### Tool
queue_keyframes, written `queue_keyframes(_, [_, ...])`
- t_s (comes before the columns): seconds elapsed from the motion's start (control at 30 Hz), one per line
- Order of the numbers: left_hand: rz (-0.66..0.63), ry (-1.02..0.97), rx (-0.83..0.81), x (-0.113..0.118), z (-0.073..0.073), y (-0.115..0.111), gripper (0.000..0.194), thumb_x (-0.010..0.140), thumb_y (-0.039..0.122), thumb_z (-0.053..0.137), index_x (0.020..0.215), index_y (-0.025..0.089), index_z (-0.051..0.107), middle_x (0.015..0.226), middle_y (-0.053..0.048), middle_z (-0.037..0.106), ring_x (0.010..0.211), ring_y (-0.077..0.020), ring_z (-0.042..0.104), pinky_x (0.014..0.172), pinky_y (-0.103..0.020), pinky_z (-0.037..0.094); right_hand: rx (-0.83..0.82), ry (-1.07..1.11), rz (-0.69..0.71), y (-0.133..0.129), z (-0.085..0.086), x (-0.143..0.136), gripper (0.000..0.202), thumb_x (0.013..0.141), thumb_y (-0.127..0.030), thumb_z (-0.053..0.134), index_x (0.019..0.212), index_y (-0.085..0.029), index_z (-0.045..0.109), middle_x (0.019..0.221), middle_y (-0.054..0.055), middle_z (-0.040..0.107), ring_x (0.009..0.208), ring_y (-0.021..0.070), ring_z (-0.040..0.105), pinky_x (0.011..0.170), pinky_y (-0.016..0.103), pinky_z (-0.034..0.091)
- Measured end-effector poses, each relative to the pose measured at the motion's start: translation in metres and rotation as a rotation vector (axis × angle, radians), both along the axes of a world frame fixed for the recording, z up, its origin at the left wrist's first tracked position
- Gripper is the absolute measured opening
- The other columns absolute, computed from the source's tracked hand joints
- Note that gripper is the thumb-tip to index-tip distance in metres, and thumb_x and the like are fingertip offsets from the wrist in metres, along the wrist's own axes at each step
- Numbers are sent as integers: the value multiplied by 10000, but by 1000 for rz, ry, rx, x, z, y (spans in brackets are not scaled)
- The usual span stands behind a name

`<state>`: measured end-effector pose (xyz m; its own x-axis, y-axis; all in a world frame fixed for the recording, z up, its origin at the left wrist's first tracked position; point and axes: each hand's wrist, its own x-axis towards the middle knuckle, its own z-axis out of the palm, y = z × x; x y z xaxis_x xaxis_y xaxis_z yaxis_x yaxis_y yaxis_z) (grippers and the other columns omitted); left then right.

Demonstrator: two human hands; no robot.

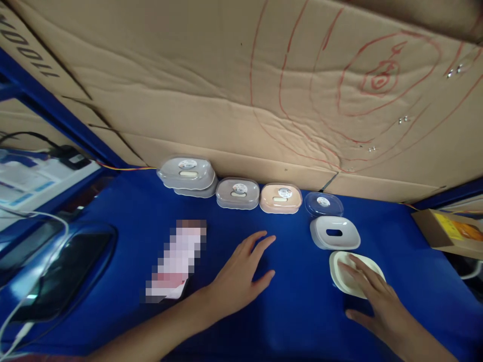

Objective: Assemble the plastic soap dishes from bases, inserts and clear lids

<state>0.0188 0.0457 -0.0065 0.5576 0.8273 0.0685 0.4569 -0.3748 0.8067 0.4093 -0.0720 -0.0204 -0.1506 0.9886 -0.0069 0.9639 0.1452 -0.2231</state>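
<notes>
My left hand (241, 271) hovers over the middle of the blue tabletop, fingers stretched and thumb apart, with nothing in it. On the right, my right hand (377, 296) reaches over a cream oval plastic dish (339, 276). Its fingers lie spread across the dish and hide part of it; whether they press on it I cannot tell. Just behind that dish is a white oval tray with a slot in its centre (320, 234). A clear lid with a round label (311, 205) lies behind the tray.
Along the cardboard wall (188, 65) stand lidded soap-dish-like boxes: grey stacked ones (169, 173), a greyish one (226, 198) and a peach one (267, 198). A blurred-out phone-like object (177, 261) lies left. A black device with cables (64, 271) and a cardboard box (430, 229) flank the table.
</notes>
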Motion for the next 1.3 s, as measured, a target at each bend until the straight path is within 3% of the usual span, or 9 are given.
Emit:
queue_keyframes(0.17, [-30,-494,-752,8,4,1,600,991,548,652,1514,287,516,1533,-138,603,1444,-304,573,1234,-553,438,-39,183,177,19,20,-66,308,994,-308,676,1298,-352,675,1411,80,693,1334,328,658,1071,529,607])
queue_keyframes(0.4, [74,-878,-1440,16,16,5,813,1006,762,391,1540,163,527,1445,-140,695,1410,-321,613,1220,-483,435,82,268,475,57,50,-168,355,996,-294,719,1343,-279,646,1442,103,681,1360,327,627,1132,547,555])
queue_keyframes(0.5, [84,-993,-1512,12,20,5,791,1010,740,398,1520,161,571,1433,-114,715,1450,-321,578,1252,-464,395,31,307,580,80,60,-161,555,1001,-383,725,1514,-307,527,1526,98,625,1447,310,564,1171,519,528])
queue_keyframes(0.6, [156,-1052,-1527,7,20,7,743,1006,728,417,1469,188,632,1416,-74,733,1471,-319,558,1274,-483,372,63,323,373,103,65,-113,613,1042,-412,650,1602,-353,409,1632,91,518,1522,296,484,1223,551,463])
queue_keyframes(0.67, [178,-1078,-1545,5,20,9,714,1005,716,428,1453,207,652,1430,-44,727,1493,-304,537,1287,-471,359,128,247,188,113,59,-73,603,1009,-437,687,1564,-373,462,1666,82,473,1566,338,416,1260,643,371])
queue_keyframes(0.8, [230,-1078,-1617,6,20,8,724,1010,688,459,1503,179,612,1427,-49,730,1488,-309,544,1277,-454,376,51,105,154,119,33,-24,755,960,-347,707,1631,-383,363,1709,79,411,1589,354,372,1271,686,306])
queue_keyframes(0.93, [314,-1064,-1690,13,19,7,735,1032,656,480,1546,138,564,1382,-83,755,1445,-323,587,1249,-438,401,36,51,141,115,18,-27,746,935,-291,682,1609,-377,373,1686,92,417,1550,351,422,1209,631,411])
queue_keyframes(1.1, [377,-1067,-1719,15,19,9,707,1055,621,475,1544,118,562,1278,-83,806,1378,-301,644,1203,-379,427,65,-8,93,116,25,-44,765,812,-443,848,1482,-350,493,1456,127,555,1426,410,515,1232,785,213])
queue_keyframes(1.3, [315,-1052,-1698,16,15,6,669,1060,632,458,1468,132,635,1146,-73,842,1191,-281,742,1107,-360,480,110,183,210,104,48,-82,796,900,-477,786,1586,-330,410,1534,133,493,1362,362,558,1090,561,532])
